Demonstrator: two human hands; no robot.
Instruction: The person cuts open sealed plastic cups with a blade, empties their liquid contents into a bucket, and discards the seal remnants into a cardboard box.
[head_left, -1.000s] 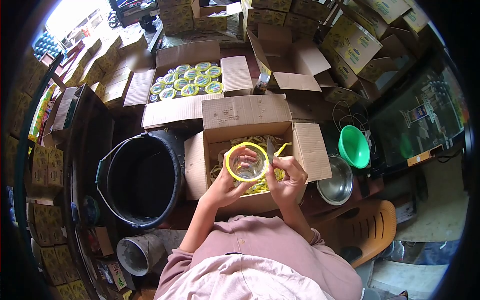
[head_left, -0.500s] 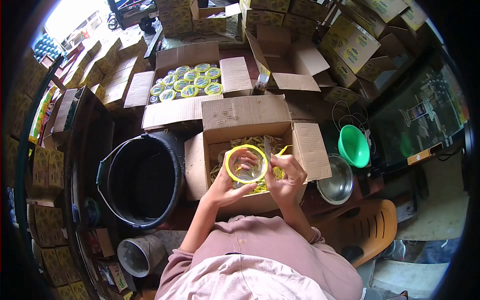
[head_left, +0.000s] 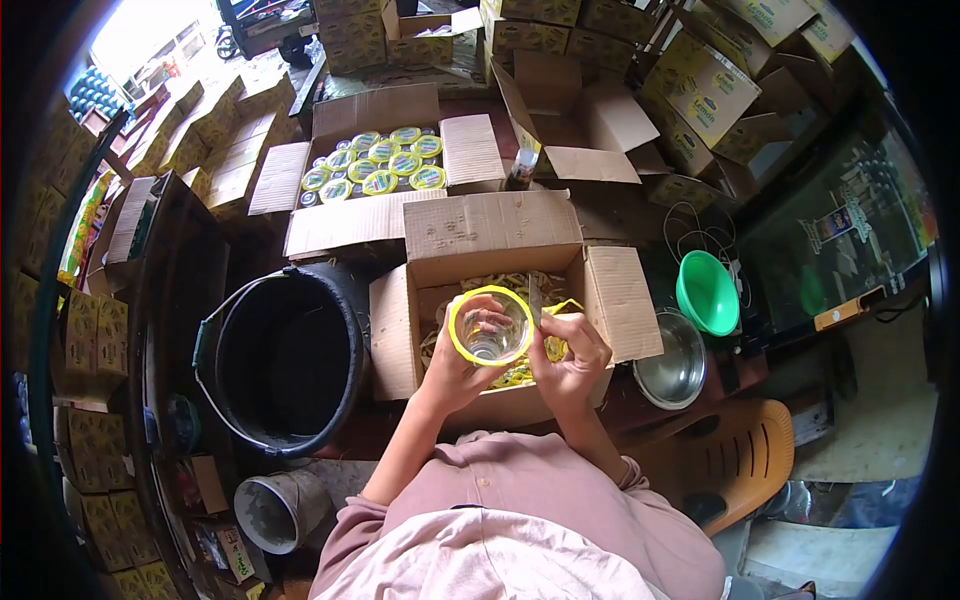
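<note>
My left hand [head_left: 455, 378] is wrapped round a clear cup [head_left: 491, 327] with a yellow rim, its open mouth turned up toward me. At the cup's right edge, my right hand [head_left: 570, 355] pinches a thin blade [head_left: 535, 297] that points away from me. A yellow strip [head_left: 568, 304] curls beside the fingers of that hand. Both hands are above an open cardboard box [head_left: 492, 222], which holds yellow strips and scraps.
A black bucket [head_left: 290, 360] stands left, with a grey bucket [head_left: 283, 508] below it. Behind is a box of yellow-lidded cups [head_left: 380, 182]. On the right are a green bowl [head_left: 708, 292], a metal bowl [head_left: 670, 362] and an orange chair [head_left: 740, 450].
The cup has turned and tilted slightly in my left hand. The yellow strip by my right hand has changed from sticking out to curling close to the fingers.
</note>
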